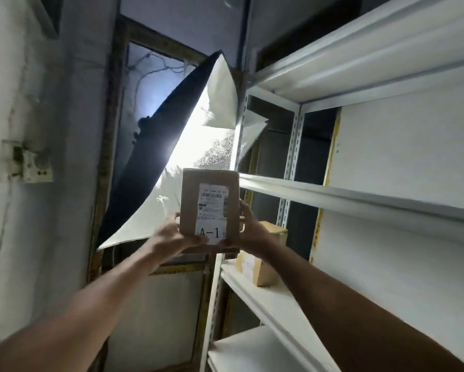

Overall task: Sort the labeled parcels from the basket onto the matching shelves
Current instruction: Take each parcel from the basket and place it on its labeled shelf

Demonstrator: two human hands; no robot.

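We hold a cardboard parcel (209, 205) marked A-1 up beside the white shelves (359, 197), left hand (171, 237) and right hand (252, 226) gripping its lower sides. Next, we judge, find its matching shelf.

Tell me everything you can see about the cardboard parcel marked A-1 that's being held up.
The small brown cardboard parcel is a plain rectangular box, held upright in front of the white metal shelving. Its facing side carries a white shipping label with a barcode and, below it, large black "A-1" lettering. The left hand grips its lower left corner and the right hand its lower right edge. It rests on no shelf.
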